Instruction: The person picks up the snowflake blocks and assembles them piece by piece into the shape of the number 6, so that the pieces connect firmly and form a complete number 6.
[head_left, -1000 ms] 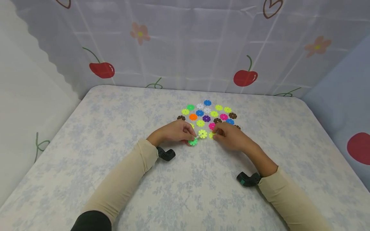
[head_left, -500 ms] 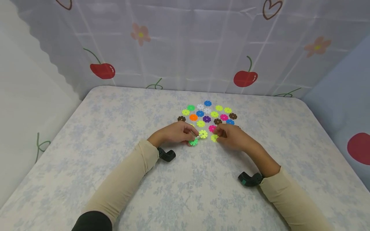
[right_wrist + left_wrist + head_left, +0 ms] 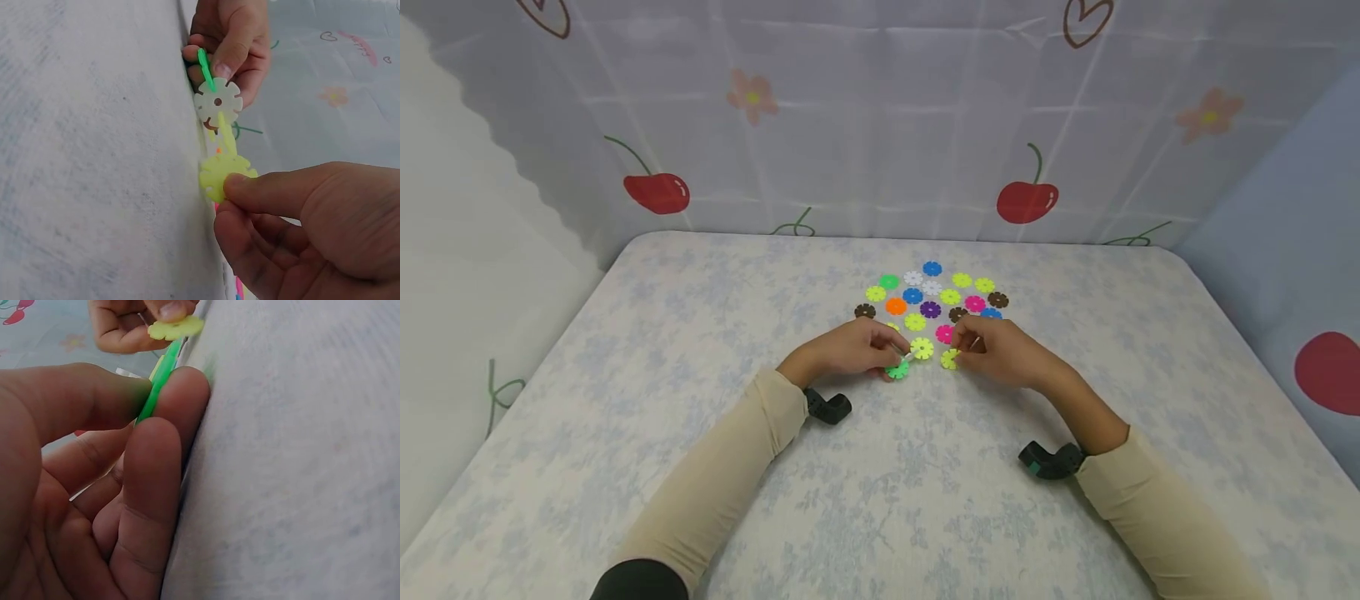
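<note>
My left hand pinches a green notched plastic disc between thumb and fingers, close over the tabletop. Slotted to this green disc is a white disc, which faces the right wrist camera. A yellow-green disc joins the white one on its other side, making a short chain. My right hand pinches a separate yellow-green disc by thumb and fingertips. In the right wrist view that disc overlaps the end of the chain's yellow-green disc.
Beyond the hands, several loose notched discs lie spread on the patterned tablecloth, among them an orange disc, a purple disc and a pink disc. A curtain with cherries hangs behind the table.
My right hand has drawn its yellow-green disc slightly nearer to me, and more of that disc shows. The left hand keeps its hold on the chain. The head view has shifted a little.
</note>
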The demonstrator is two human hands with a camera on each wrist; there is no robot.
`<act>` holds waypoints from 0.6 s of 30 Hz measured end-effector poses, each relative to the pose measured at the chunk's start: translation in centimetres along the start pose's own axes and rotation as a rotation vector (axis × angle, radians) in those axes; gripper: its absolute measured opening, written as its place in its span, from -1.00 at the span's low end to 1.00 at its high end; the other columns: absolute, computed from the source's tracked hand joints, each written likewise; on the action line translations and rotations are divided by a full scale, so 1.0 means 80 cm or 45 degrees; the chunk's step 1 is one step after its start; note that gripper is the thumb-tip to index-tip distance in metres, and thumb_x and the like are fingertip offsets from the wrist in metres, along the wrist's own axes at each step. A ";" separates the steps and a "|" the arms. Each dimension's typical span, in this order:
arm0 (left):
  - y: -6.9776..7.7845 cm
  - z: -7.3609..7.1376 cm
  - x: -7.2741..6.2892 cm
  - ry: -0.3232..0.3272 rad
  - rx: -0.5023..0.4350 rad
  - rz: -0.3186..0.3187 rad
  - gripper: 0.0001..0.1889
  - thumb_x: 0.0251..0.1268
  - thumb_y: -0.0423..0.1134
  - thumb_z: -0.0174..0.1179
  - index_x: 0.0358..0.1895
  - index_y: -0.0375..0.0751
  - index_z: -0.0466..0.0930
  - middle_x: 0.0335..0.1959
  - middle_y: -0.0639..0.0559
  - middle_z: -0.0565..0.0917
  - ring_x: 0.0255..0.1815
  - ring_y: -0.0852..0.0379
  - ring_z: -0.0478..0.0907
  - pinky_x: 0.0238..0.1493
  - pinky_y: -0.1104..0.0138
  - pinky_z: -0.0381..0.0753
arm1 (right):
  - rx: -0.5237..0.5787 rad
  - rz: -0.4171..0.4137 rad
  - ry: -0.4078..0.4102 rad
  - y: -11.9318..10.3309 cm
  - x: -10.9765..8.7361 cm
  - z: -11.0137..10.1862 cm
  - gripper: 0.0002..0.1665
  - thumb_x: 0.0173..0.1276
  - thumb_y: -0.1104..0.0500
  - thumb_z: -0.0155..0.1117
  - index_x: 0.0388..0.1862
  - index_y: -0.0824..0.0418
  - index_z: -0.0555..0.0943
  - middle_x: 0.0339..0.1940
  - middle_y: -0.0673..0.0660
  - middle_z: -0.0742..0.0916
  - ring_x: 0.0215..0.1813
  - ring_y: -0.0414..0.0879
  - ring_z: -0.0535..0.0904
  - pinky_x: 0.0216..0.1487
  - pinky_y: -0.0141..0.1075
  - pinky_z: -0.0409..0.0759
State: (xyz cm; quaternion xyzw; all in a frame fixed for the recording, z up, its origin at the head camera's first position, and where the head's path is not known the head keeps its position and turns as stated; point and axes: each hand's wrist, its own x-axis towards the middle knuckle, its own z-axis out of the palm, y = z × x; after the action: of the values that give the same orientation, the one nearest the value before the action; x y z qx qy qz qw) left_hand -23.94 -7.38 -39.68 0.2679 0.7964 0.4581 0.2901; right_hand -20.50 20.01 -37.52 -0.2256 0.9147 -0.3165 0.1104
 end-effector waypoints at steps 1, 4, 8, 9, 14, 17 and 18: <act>0.000 0.000 0.000 -0.001 -0.010 0.000 -0.71 0.49 -0.33 0.14 0.18 -0.28 0.65 -0.19 -0.02 0.73 -0.28 0.07 0.71 -0.17 0.29 0.65 | 0.007 -0.012 0.019 0.000 0.001 0.000 -0.86 0.36 0.33 0.39 -0.19 0.17 0.62 -0.26 0.03 0.70 -0.13 0.00 0.60 -0.11 -0.15 0.62; 0.001 0.001 -0.001 -0.003 -0.037 -0.005 -0.70 0.50 -0.34 0.13 0.19 -0.28 0.65 -0.14 -0.02 0.71 -0.27 0.07 0.71 -0.16 0.28 0.65 | 0.003 -0.013 0.053 -0.001 0.003 0.002 -0.89 0.37 0.32 0.39 -0.22 0.15 0.64 -0.29 0.02 0.70 -0.16 -0.01 0.60 -0.16 -0.18 0.61; 0.002 0.002 -0.002 -0.008 -0.048 -0.007 -0.70 0.51 -0.34 0.12 0.20 -0.28 0.64 -0.11 -0.02 0.71 -0.26 0.07 0.71 -0.14 0.28 0.65 | -0.005 0.011 0.076 -0.005 0.005 0.005 -0.90 0.36 0.31 0.41 -0.27 0.16 0.64 -0.31 0.04 0.71 -0.18 -0.01 0.61 -0.18 -0.18 0.63; 0.002 0.002 -0.002 -0.011 -0.048 -0.007 -0.70 0.51 -0.34 0.12 0.20 -0.28 0.64 -0.11 -0.02 0.71 -0.26 0.06 0.71 -0.13 0.28 0.65 | -0.004 0.014 0.080 -0.006 0.005 0.006 -0.90 0.35 0.31 0.42 -0.27 0.16 0.64 -0.31 0.05 0.71 -0.18 0.00 0.61 -0.18 -0.18 0.64; 0.003 0.002 -0.002 -0.020 -0.038 -0.003 -0.71 0.51 -0.35 0.11 0.19 -0.28 0.64 -0.15 -0.03 0.71 -0.26 0.06 0.70 -0.13 0.27 0.65 | -0.021 0.041 0.090 -0.010 0.006 0.007 -0.88 0.33 0.32 0.43 -0.28 0.15 0.64 -0.32 0.04 0.72 -0.19 0.00 0.64 -0.17 -0.18 0.67; 0.003 0.002 -0.001 -0.023 -0.026 0.004 -0.71 0.51 -0.35 0.10 0.18 -0.29 0.64 -0.19 -0.04 0.71 -0.28 0.07 0.70 -0.14 0.28 0.65 | -0.027 0.050 0.090 -0.011 0.007 0.007 -0.88 0.33 0.30 0.44 -0.29 0.15 0.64 -0.31 0.03 0.72 -0.17 -0.01 0.65 -0.16 -0.18 0.68; 0.003 0.002 0.000 -0.022 -0.025 0.008 -0.71 0.51 -0.36 0.10 0.17 -0.29 0.65 -0.19 -0.03 0.71 -0.29 0.07 0.70 -0.15 0.28 0.65 | -0.027 0.052 0.091 -0.011 0.007 0.007 -0.88 0.33 0.30 0.44 -0.29 0.15 0.64 -0.31 0.03 0.72 -0.16 0.00 0.66 -0.15 -0.18 0.68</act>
State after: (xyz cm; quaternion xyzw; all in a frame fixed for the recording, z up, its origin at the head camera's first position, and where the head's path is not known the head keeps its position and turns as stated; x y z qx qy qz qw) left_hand -23.79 -7.20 -39.54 0.2713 0.7885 0.4646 0.2981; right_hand -20.47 18.82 -37.41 -0.1966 0.9258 -0.3123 0.0815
